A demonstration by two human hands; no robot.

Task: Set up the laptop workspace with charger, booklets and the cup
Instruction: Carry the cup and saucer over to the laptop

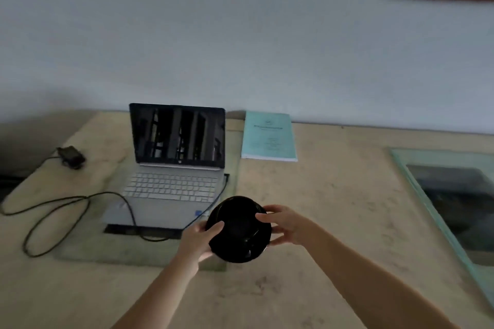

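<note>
A black cup on a black saucer (238, 231) is held above the table, just right of the laptop's front corner. My left hand (200, 239) grips its left edge and my right hand (283, 224) grips its right edge. The silver laptop (173, 168) stands open with a dark screen. The black charger brick (70, 156) lies to its left, and its cable (66, 211) loops over the table and round the laptop's front to its right side. A pale green booklet (268, 136) lies flat to the right of the screen, by the wall.
The beige table (334, 195) runs along a pale wall. A glass pane with a dark opening (454, 200) is set into the table at the right. A dark flat strip (139, 230) lies under the laptop's front edge.
</note>
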